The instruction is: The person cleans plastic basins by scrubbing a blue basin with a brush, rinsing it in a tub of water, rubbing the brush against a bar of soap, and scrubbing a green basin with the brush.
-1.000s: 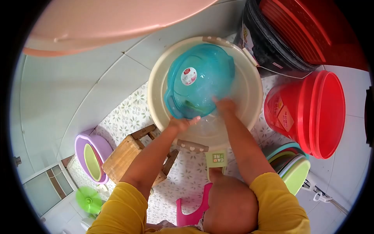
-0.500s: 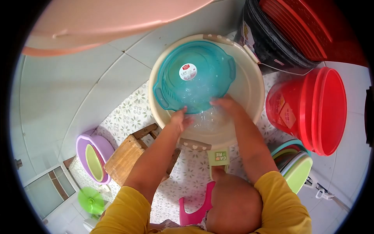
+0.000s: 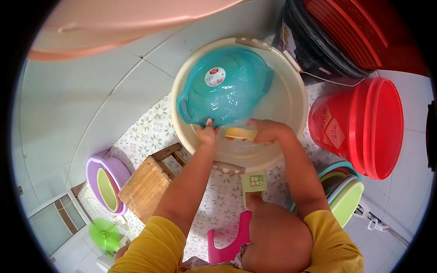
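A teal plastic basin [image 3: 227, 91] with side handles and a round white sticker lies tilted inside a large cream tub [image 3: 291, 109], with water glinting on its surface. At its near rim, my left hand [image 3: 208, 135] has the thumb on top and the fingers below, partly hidden, gripping the edge. My right hand [image 3: 266, 131] is closed around a yellow block that looks like a sponge [image 3: 240, 133]. This sponge sits just in front of the basin's near edge, low over the water in the tub.
Right of the tub stand a black bucket [image 3: 318, 50] and a red bucket [image 3: 359, 129], with stacked basins [image 3: 348, 200] nearer me. On the left are a wooden stool [image 3: 145, 186] and a purple basin [image 3: 93, 175]. A slippered foot [image 3: 254, 186] touches the tub's near side.
The teal basin has tipped, its near side shifting slightly up and left. The yellow sponge has come into view in my right hand. My left hand remains at the near rim.
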Demonstrator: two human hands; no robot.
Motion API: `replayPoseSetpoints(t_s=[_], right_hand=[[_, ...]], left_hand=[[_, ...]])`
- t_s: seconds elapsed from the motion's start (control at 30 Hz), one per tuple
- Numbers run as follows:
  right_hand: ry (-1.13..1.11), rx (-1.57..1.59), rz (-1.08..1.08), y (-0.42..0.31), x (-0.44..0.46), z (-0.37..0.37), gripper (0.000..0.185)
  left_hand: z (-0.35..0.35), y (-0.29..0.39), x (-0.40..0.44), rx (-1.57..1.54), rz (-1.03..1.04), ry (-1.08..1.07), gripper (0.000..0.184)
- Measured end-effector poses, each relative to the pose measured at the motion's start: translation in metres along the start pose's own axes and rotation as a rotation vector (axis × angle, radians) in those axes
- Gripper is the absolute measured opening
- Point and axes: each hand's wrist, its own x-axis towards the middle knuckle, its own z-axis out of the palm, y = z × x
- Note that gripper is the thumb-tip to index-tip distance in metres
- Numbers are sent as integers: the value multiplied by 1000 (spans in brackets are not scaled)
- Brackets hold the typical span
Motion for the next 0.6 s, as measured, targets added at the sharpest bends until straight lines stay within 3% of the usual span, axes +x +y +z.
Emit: replayPoseSetpoints(t_s=[0.1, 0.17, 0.23, 0.43, 0.53, 0.57, 0.6], right_hand=[[64, -62, -5, -12, -31, -27, 52], [111, -132, 11, -6, -36, -40, 52], [199, 128, -38, 4, -36, -47, 55], [586, 294, -126, 38, 29, -8, 55], [556, 451, -221, 77, 83, 16, 51], [553, 449, -219, 80, 87, 20, 51], [433, 659, -120, 69, 85, 26, 45]], left_hand=[[-3, 5, 2, 57, 50, 7, 33], [-9, 7, 9, 322, -216, -31, 33], [-12, 9, 4, 331, -202, -79, 33], [-13, 7, 8, 318, -239, -171, 30], [-17, -3, 22, 311, -316, -208, 32], [-20, -7, 30, 295, -386, -230, 34], [-20, -6, 28, 294, -388, -229, 34]])
